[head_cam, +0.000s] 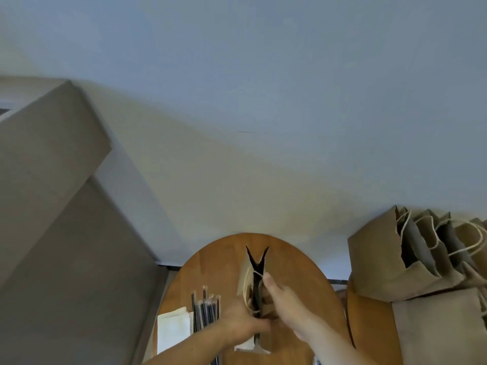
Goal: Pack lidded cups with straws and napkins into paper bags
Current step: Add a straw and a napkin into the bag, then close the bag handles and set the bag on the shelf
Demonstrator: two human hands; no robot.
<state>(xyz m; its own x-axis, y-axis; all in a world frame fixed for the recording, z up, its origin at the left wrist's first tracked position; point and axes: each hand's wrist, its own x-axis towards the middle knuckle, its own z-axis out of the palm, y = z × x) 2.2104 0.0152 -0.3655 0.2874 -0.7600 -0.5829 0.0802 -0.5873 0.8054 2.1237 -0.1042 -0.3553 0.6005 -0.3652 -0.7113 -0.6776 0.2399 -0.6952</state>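
Observation:
A brown paper bag (264,262) stands on the round wooden table (216,264), its top nearly closed to a narrow dark slit. My left hand (242,322) grips the bag's near left side by its twine handle. My right hand (287,304) holds the right side, fingers against the rim. Wrapped black straws (205,309) lie left of the bag, and a white napkin stack (174,330) lies further left. No cup is visible; the bag's inside is hidden.
Several open brown paper bags (411,248) with twine handles stand in a row at the right, on a brown box (437,333). A grey panel (60,206) slants at the left. A pale wall fills the background.

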